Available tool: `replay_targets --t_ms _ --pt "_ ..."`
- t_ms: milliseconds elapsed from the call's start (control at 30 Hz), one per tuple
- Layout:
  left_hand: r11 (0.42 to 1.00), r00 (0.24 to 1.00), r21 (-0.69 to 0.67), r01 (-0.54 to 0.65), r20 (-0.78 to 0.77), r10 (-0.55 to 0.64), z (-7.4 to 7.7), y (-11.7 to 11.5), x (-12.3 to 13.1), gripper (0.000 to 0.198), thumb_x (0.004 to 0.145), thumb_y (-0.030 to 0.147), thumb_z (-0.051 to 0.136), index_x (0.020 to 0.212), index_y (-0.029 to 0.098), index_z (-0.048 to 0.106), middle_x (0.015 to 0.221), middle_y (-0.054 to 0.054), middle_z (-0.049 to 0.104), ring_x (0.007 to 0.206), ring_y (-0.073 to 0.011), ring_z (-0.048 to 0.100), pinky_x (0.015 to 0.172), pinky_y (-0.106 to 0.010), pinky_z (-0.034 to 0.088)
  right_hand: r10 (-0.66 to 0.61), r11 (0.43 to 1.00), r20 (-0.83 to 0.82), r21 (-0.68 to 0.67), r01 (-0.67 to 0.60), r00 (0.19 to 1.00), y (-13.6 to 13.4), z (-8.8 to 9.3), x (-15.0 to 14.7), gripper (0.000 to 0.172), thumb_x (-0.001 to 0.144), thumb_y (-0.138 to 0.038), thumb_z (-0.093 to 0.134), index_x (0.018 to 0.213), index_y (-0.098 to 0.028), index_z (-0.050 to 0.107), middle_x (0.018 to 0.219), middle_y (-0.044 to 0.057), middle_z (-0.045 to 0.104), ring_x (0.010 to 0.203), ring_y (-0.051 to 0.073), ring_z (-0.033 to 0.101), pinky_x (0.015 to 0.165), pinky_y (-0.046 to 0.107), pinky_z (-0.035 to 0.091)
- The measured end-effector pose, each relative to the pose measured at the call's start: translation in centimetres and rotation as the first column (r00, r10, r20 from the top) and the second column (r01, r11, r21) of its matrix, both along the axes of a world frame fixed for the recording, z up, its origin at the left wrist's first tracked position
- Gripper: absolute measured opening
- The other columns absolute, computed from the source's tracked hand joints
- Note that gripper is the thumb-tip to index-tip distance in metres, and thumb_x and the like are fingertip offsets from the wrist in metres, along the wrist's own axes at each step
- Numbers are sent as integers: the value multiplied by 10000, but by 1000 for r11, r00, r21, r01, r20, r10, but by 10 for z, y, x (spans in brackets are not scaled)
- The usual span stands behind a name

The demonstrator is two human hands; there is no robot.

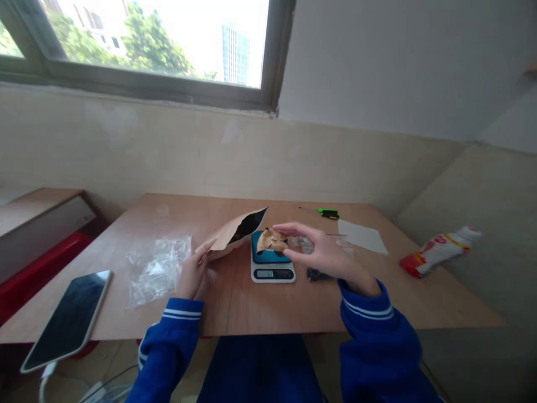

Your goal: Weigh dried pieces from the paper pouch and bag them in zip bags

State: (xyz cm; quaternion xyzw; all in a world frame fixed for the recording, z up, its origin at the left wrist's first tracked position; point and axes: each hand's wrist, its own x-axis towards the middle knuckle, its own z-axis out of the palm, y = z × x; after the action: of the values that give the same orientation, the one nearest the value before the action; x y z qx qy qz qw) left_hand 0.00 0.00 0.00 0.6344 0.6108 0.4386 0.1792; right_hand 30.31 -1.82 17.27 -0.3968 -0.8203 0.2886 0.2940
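Note:
My left hand (196, 274) grips the lower left corner of a kraft paper pouch (229, 234). The pouch lies tilted, its mouth gaping to the upper right with a dark inside. Over the blue top of a small digital scale (273, 274) is a crumpled light-brown piece (272, 240); its exact kind is unclear. The thumb and fingers of my right hand (319, 249) close around its right side. Whether the piece rests on the scale or is slightly lifted, I cannot tell. The scale's display is lit, but its figures are too small to read.
Clear plastic bags (157, 268) and a tablet (69, 316) lie left on the table (235, 313). To the right are small clear packets (302, 244), a dark packet (318, 275), white paper (363, 236), a green-black screwdriver (328, 212) and a tilted red-white bottle (438, 253).

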Motion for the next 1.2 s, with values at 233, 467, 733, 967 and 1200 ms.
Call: replay_targets --t_ms 233,467,733,967,1200 --pt "999 998 -9 -45 46 46 0 3 -1 401 832 385 473 1087 147 671 997 -80 748 935 -257 679 863 -348 516 -66 997 8 -46 66 998 45 -87 4 402 804 -219 631 1194 -154 555 1178 115 642 1086 200 617 953 362 489" --pt "1000 997 -13 -26 69 27 2 0 0 438 829 386 457 1103 117 666 1050 -109 731 957 -267 670 882 -372 503 -275 952 276 215 220 921 67 -131 -15 339 801 -160 626 1140 -178 621 1159 116 650 1159 303 520 961 482 384" --pt "999 997 23 -41 63 39 2 0 1 406 828 384 483 1093 144 676 961 -83 752 908 -262 683 845 -359 518 -289 938 296 280 207 910 59 -118 -12 241 872 -195 553 1088 -223 657 1222 79 624 1143 299 497 909 470 364" --pt "998 998 51 -22 57 19 -1 0 0 436 846 386 477 1172 156 651 1022 -79 743 935 -254 680 850 -352 517 -219 902 -226 324 285 949 51 -62 -15 244 891 -142 446 973 -182 672 993 68 679 972 194 595 871 342 454" --pt "1000 1000 27 -2 24 2 1 -3 2 471 874 403 448 1260 190 611 903 -57 751 872 -236 680 842 -358 515 110 967 -106 241 -82 988 53 -18 -37 379 818 -31 400 904 -183 737 981 38 727 946 150 653 875 280 486"
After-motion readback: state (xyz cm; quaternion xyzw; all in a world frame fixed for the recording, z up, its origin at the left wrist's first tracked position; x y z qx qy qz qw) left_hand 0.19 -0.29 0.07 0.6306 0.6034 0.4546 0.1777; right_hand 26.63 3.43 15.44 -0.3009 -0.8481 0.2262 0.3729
